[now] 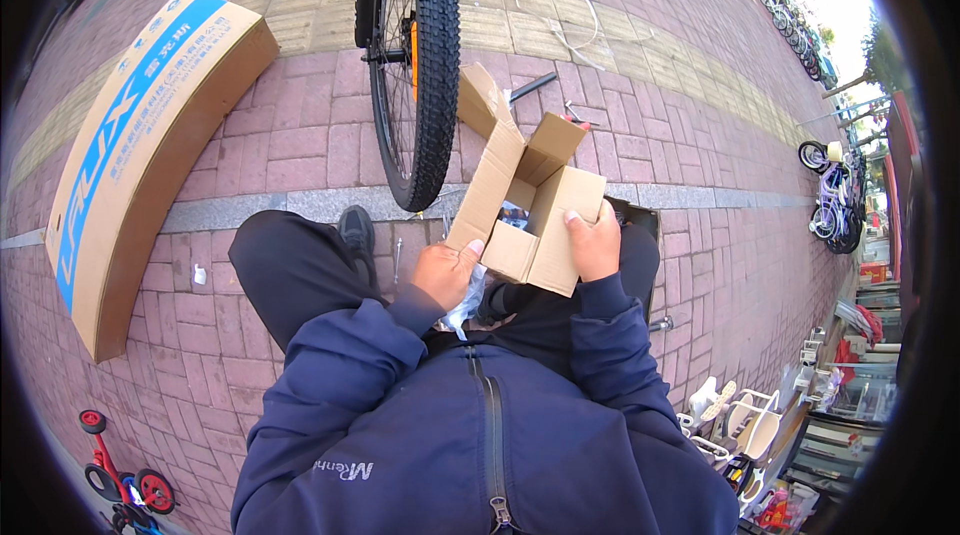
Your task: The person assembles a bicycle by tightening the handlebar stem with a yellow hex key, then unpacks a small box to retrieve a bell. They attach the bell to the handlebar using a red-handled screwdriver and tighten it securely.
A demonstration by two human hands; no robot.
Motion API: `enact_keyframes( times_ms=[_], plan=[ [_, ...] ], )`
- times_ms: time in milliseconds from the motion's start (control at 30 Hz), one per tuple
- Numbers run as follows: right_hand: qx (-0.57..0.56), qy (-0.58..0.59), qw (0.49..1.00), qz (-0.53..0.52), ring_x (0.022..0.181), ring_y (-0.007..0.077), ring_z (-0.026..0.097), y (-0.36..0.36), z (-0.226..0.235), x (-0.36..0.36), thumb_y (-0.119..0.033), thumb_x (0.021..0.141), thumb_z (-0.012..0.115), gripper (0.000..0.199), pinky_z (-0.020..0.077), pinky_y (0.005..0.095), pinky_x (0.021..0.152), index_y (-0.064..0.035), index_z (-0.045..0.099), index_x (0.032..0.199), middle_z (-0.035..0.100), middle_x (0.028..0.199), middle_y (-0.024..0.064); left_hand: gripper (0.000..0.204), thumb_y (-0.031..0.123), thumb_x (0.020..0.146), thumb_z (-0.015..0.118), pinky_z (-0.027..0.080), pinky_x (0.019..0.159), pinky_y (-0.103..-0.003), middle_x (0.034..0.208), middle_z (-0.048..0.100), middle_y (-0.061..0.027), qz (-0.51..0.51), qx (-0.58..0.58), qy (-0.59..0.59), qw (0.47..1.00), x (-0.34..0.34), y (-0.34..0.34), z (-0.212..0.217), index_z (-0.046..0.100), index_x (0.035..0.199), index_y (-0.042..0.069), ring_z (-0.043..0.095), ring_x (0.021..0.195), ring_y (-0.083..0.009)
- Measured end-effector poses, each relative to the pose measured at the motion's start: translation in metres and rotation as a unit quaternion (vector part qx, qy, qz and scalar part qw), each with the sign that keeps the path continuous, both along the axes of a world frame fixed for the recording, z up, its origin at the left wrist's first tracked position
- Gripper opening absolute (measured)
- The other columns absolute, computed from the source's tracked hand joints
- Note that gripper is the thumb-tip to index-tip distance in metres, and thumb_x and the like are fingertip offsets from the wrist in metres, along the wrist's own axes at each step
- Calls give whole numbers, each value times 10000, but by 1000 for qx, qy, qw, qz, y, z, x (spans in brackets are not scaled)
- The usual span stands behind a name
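Between my knees I hold a small brown cardboard box (566, 225) with its flaps spread apart. My left hand (447, 273) grips the near left flap, thumb on top. My right hand (595, 241) clasps the right flap, thumb on its inner face and fingers behind. Down inside the box lies something in clear and bluish plastic wrapping (514, 214); its kind cannot be made out. A clear plastic bag (465, 307) shows below my left hand. Just beyond the box stands a bicycle wheel (432, 75) with a knobby black tyre and an orange reflector.
A large cardboard carton (160, 145) with a blue stripe lies at left on the brick paving. Past the small box are a black tube (533, 86) and white straps (580, 30). A red child's bike (125, 480) stands lower left; parked bicycles (835, 197) line the right.
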State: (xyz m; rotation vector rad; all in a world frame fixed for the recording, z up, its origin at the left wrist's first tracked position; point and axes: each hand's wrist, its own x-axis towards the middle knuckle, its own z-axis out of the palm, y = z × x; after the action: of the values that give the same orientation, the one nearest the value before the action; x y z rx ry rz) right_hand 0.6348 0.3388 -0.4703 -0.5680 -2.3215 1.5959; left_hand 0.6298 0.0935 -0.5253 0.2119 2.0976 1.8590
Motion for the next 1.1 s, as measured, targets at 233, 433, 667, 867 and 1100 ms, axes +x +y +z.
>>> enact_keyframes(
  times_ms=[233,433,667,867,1100],
  plan=[
    [399,-163,832,348,1331,355,504,-52,3,21,-436,857,745,713,275,582,1132,0,546,1385,591,1360,200,389,290,1021,597,507,645,-487,740,654,-263,-74,-143,185,969,5,-5,4,710,831,-31,630,745,-471],
    [306,-120,870,368,1047,373,633,-49,18,13,-288,825,772,452,444,488,971,-40,674,1188,682,1057,154,395,304,1022,587,508,687,-488,804,670,-242,-62,-215,151,963,5,-11,3,722,805,2,646,786,-444],
    [227,45,823,518,968,381,644,-57,50,47,-241,857,766,300,530,453,858,-30,699,1061,665,1054,150,244,242,970,661,492,671,-478,803,650,-152,0,-140,232,963,5,-12,21,697,864,26,628,795,-372],
    [419,-29,849,321,961,381,643,-56,39,28,-206,799,783,490,529,462,829,-53,602,1228,622,1163,173,208,226,897,730,517,665,-437,816,641,-120,-51,-143,343,927,6,-13,31,678,860,28,632,788,-346],
    [403,-366,765,342,1049,390,692,-58,-20,-14,-414,855,681,535,564,473,865,-14,671,1211,713,1131,211,185,222,896,715,533,689,-417,811,657,-102,-105,-198,375,899,11,-10,20,659,837,56,658,790,-307]
  ],
)
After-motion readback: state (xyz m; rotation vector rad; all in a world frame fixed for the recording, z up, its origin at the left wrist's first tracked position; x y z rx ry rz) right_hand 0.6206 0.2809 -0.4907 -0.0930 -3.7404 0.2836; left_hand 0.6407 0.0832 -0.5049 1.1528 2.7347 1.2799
